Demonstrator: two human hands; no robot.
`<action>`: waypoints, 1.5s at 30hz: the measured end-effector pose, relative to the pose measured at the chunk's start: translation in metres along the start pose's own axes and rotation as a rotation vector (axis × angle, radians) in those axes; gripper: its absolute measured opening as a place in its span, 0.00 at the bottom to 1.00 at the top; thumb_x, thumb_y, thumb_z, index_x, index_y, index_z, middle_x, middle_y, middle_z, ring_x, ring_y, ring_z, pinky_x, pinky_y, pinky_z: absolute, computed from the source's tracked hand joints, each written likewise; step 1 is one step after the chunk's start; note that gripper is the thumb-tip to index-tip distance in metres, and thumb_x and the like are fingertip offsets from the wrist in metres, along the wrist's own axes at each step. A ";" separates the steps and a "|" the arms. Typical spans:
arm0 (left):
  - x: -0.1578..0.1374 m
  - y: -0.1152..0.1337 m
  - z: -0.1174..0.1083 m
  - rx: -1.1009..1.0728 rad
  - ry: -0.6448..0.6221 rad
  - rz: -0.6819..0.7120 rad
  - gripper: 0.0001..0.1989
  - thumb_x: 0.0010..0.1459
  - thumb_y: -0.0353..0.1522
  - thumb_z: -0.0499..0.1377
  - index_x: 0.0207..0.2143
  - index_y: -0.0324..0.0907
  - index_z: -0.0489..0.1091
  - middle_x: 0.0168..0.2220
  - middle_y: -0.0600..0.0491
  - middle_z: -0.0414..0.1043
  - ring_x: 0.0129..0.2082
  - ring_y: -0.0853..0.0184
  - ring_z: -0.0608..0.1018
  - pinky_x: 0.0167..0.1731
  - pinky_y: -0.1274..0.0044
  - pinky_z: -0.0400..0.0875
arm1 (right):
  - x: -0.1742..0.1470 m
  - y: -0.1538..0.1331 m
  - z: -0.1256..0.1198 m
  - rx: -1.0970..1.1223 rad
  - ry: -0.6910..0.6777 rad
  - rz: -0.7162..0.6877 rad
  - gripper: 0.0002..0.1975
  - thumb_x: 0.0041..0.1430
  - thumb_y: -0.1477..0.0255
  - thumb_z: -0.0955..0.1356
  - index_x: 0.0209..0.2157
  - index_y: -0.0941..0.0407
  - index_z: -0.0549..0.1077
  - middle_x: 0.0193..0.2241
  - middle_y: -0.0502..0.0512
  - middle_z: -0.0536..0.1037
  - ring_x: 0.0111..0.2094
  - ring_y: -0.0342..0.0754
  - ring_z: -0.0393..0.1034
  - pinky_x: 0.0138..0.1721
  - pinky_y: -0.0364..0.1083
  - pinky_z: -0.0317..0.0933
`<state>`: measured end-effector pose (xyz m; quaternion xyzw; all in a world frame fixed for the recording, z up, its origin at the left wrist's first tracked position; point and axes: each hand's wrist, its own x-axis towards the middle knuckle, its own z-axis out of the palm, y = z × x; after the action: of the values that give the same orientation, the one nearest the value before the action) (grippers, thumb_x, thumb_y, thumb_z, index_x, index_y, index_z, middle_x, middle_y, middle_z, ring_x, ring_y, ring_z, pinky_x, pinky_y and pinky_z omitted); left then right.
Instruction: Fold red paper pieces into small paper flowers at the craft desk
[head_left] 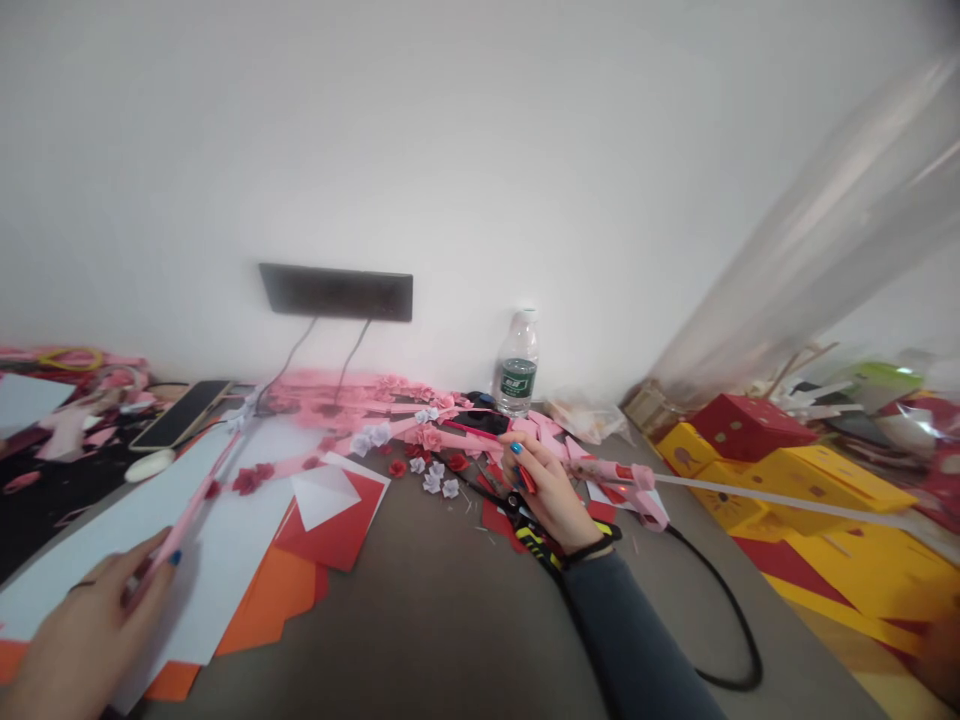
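My left hand (pixel 112 610) is closed around the lower end of a slim pink stem (pixel 199 490), which points up and away over white paper. Red and pale paper flowers sit near the stem. My right hand (pixel 544 485), fingers pinched, holds a slim red stick-like tool (pixel 480 430) whose kind I cannot make out. Below that hand lie black-and-yellow pliers (pixel 536 545). Just right of it is a pink glue gun (pixel 641 490) with a long whitish glue stick (pixel 772 495) sticking out. Small lilac paper flowers (pixel 435 480) and red ones (pixel 397 468) lie left of my right hand.
A water bottle (pixel 519 365) stands against the wall near a black power strip (pixel 337 292). White sheets (pixel 97 540), red paper (pixel 337 535) and orange paper (pixel 262 610) cover the left side. A phone (pixel 184 415) lies behind. Yellow and red boxes (pixel 757 425) and a black cable (pixel 750 630) are at right.
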<state>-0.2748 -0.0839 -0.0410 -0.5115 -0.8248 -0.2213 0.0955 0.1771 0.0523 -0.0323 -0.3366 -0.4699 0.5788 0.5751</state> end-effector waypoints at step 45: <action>0.013 0.256 0.046 -0.641 -0.488 0.585 0.08 0.63 0.31 0.52 0.30 0.41 0.67 0.27 0.54 0.70 0.28 0.67 0.74 0.31 0.77 0.68 | -0.002 -0.001 0.001 0.028 -0.036 0.011 0.14 0.56 0.59 0.72 0.37 0.54 0.75 0.19 0.43 0.59 0.20 0.41 0.51 0.22 0.42 0.49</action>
<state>-0.0505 0.0451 -0.0077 -0.7620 -0.5355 -0.3015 -0.2041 0.1767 0.0505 -0.0309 -0.3205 -0.4703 0.5944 0.5681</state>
